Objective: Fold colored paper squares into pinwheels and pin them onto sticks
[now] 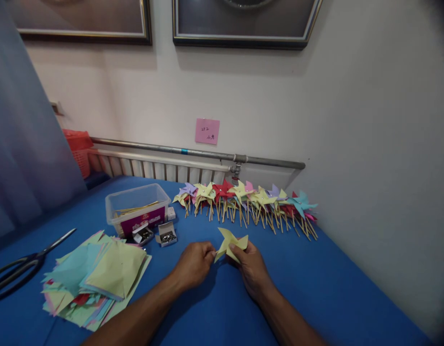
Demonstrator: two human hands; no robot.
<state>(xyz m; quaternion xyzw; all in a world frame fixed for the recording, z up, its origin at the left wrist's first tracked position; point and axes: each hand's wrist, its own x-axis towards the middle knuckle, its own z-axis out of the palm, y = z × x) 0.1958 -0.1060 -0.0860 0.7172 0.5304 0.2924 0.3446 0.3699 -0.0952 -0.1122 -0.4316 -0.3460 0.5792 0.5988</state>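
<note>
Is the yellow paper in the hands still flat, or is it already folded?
Folded. The yellow paper, held by the left hand and the right hand, shows raised, pointed flaps, unlike the flat sheets in the paper stack.

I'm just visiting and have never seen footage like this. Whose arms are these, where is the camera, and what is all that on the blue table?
There is no machine here. The camera sits on a person's head, looking down at their own bare hands. The left hand and right hand together pinch a half-folded yellow paper pinwheel. On the blue table lie a stack of coloured paper squares, scissors, a clear plastic tub, two small open boxes of pins, and a row of finished pinwheels on sticks along the wall.
</note>
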